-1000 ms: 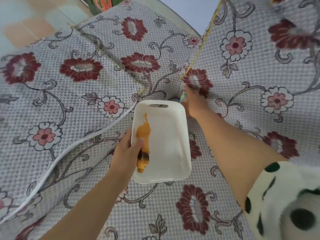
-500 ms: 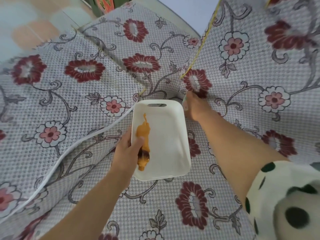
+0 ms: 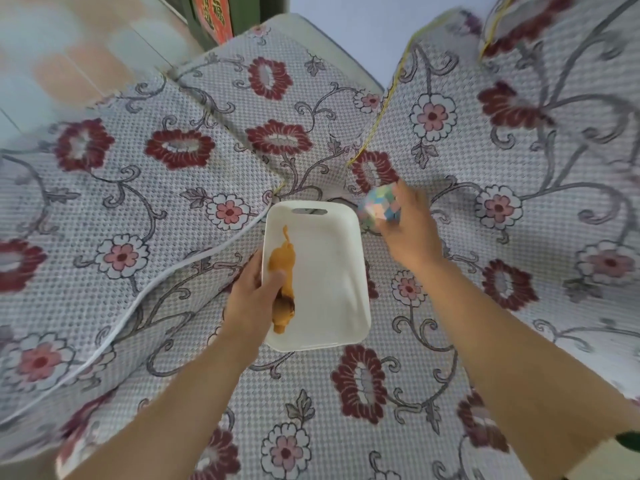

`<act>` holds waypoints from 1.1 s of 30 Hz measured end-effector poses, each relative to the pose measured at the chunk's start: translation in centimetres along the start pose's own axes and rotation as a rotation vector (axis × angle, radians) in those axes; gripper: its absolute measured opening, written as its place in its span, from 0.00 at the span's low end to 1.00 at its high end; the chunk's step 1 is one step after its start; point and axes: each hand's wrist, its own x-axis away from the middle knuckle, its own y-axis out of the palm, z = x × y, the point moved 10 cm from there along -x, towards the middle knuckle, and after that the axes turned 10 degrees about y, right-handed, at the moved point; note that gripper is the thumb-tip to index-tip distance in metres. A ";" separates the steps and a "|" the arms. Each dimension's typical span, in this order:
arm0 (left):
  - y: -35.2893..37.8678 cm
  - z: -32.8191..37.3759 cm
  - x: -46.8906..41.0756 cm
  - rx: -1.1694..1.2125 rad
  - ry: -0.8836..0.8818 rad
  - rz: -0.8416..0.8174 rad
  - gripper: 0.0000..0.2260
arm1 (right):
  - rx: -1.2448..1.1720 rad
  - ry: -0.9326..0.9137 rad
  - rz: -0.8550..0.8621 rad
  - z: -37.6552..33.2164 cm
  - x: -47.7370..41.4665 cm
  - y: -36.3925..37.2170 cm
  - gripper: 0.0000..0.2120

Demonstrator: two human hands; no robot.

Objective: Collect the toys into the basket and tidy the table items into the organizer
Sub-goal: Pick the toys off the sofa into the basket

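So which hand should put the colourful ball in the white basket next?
Right. The right hand grips the pastel ball beside the white basket, at its far corner. The left hand is busy holding the basket's rim.

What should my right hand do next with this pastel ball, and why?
Probably carry the pastel ball leftward over the rim of the white basket and let go. Your right hand grips it just outside the far right corner, your left hand holds the left rim, and the floor beside the orange toy looks bare.
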 end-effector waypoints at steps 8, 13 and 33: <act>0.8 3.0 3.3 -0.010 0.019 -0.021 0.19 | 0.078 -0.302 -0.263 -8.9 11.3 -5.8 0.25; 1.0 4.7 5.3 -0.032 0.046 -0.025 0.12 | 0.410 -0.355 -0.460 -8.5 17.3 -2.2 0.24; -9.8 0.9 11.6 0.083 -0.019 0.079 0.15 | 0.186 -0.414 -0.549 -15.1 26.2 2.5 0.19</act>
